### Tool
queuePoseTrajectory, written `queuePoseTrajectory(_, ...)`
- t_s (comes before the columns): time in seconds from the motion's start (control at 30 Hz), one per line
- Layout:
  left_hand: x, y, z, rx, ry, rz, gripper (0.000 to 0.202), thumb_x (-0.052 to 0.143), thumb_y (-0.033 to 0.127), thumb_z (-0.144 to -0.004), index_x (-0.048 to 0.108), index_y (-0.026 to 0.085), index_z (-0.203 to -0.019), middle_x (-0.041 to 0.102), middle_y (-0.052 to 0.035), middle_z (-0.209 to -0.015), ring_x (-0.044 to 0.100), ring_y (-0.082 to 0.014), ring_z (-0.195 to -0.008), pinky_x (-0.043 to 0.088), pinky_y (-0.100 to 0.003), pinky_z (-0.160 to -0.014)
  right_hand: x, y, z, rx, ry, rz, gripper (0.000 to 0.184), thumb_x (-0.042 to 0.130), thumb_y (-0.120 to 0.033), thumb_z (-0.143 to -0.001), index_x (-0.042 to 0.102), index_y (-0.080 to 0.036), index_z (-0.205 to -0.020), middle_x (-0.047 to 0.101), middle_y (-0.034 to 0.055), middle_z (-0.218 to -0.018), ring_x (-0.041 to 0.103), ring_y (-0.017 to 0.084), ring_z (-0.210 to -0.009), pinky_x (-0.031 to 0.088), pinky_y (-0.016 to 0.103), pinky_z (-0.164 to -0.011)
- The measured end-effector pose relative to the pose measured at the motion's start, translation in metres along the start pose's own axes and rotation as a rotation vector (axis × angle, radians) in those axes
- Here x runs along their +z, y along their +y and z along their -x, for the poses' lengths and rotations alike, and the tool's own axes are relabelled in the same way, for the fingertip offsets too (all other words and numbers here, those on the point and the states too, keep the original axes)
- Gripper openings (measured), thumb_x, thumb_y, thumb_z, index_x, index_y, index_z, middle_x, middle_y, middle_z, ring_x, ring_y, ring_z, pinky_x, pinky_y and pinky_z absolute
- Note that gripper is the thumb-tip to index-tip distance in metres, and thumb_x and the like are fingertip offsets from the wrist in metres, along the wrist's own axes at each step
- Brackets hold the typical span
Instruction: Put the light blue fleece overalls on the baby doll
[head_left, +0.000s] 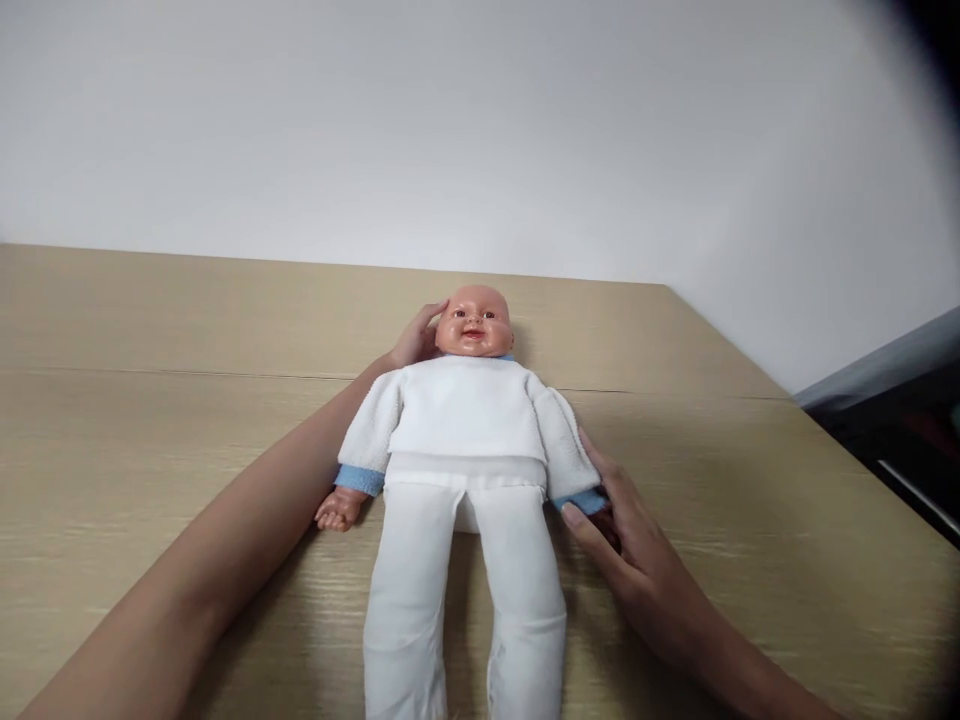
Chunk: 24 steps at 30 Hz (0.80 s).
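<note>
A baby doll (pixel 466 415) lies on its back in the middle, bald-headed, in a white fleecy top with blue cuffs and white trousers. My left hand (pixel 418 335) cups the side of its head on the left, the thumb at the temple and the other fingers largely hidden. On the right, my right hand (pixel 626 525) is closed around the doll's cuff and hand, its thumb over the blue cuff (pixel 583 501). The doll's other arm (pixel 367 440) rests beside my left forearm. Its feet are cut off by the lower edge of the view.
Beneath the doll is a light wood-grain table (pixel 135 460) with a thin seam running across it. A white wall (pixel 375 130) stands behind. Past the table's right edge there is a dark object (pixel 892 430) that I cannot make out.
</note>
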<state>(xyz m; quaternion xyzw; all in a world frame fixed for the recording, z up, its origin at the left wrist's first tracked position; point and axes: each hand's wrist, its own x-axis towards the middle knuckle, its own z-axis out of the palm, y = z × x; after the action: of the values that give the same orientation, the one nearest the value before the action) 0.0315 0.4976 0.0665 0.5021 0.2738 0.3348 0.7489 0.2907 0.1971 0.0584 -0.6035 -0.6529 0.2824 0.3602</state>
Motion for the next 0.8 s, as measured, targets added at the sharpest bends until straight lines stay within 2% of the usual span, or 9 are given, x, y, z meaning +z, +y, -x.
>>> queuePoseTrajectory(0.23, 0.004, 0.000, -0.003, 0.148, -0.040, 0.019, 0.068, 0.066, 0.067, -0.091, 0.076, 0.012, -0.129, 0.083, -0.0152, -0.125, 0.068, -0.0418, -0.137, 0.043, -0.055, -0.129, 0.000, 0.002, -0.002, -0.017, 0.010, 0.066, 0.078, 0.061, -0.059, -0.105, 0.031, -0.035, -0.172, 0.047, 0.0119, -0.171, 0.051, 0.039, -0.153, 0.043, 0.066, -0.127)
queuePoseTrajectory(0.4, 0.007, -0.002, -0.002, 0.148, -0.067, 0.044, 0.064, 0.066, 0.066, -0.093, 0.078, 0.011, -0.124, 0.083, -0.0161, -0.125, 0.067, -0.0419, -0.138, 0.046, -0.055, -0.127, -0.001, 0.002, -0.002, -0.025, 0.014, 0.086, 0.075, 0.062, -0.058, -0.105, 0.032, -0.035, -0.171, 0.051, 0.0134, -0.167, 0.057, 0.039, -0.147, 0.047, 0.065, -0.124)
queuePoseTrajectory(0.6, 0.009, -0.002, -0.001, 0.149, -0.025, 0.054, 0.058, 0.067, 0.063, -0.093, 0.079, 0.012, -0.120, 0.084, -0.0148, -0.123, 0.069, -0.0407, -0.137, 0.046, -0.054, -0.128, 0.001, 0.002, -0.003, -0.064, 0.017, 0.110, 0.077, 0.063, -0.057, -0.105, 0.031, -0.034, -0.171, 0.053, 0.0143, -0.165, 0.056, 0.039, -0.149, 0.047, 0.065, -0.124)
queuePoseTrajectory(0.8, 0.012, -0.001, 0.002, 0.113, -0.044, 0.090, 0.059, 0.063, 0.060, -0.097, 0.078, 0.009, -0.125, 0.078, -0.0185, -0.136, 0.065, -0.0419, -0.142, 0.046, -0.056, -0.129, 0.002, 0.003, -0.005, -0.082, 0.025, 0.121, 0.080, 0.067, -0.057, -0.103, 0.033, -0.032, -0.170, 0.054, 0.0161, -0.165, 0.057, 0.041, -0.149, 0.047, 0.067, -0.124)
